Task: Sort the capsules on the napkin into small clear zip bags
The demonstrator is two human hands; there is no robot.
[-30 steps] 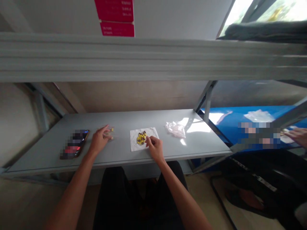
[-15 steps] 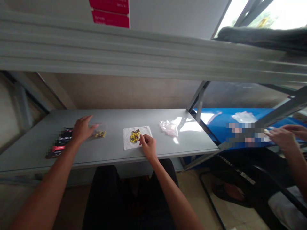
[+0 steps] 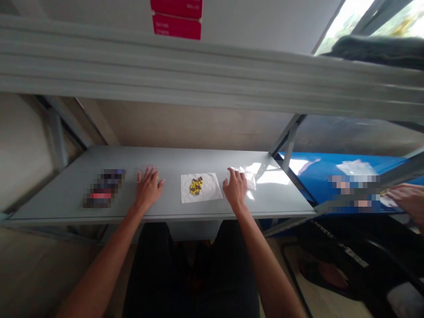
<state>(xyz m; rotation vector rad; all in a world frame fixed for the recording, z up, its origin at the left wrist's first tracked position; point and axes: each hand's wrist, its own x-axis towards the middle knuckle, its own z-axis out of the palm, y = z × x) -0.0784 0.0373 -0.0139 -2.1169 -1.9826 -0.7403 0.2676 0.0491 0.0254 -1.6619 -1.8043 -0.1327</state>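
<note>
My left hand lies over a small clear plastic bag, fingers spread; most of the bag is hidden beneath it. Between my hands a white cloth or paper square carries a small heap of yellow and dark brown pieces, too small to name exactly. To the right of that square, my right hand has its fingers apart and holds nothing that I can see. It partly covers a crumpled pile of clear plastic bags.
A blurred dark packet lies at the left of the grey table. A shelf beam crosses above, with red boxes beyond. On the right, a co-worker's hand is over a blue table, behind a metal post.
My left hand has come down onto the small bag. My right hand has left the heap and moved right to the crumpled bags, fingers opening. The view has shifted slightly left.
</note>
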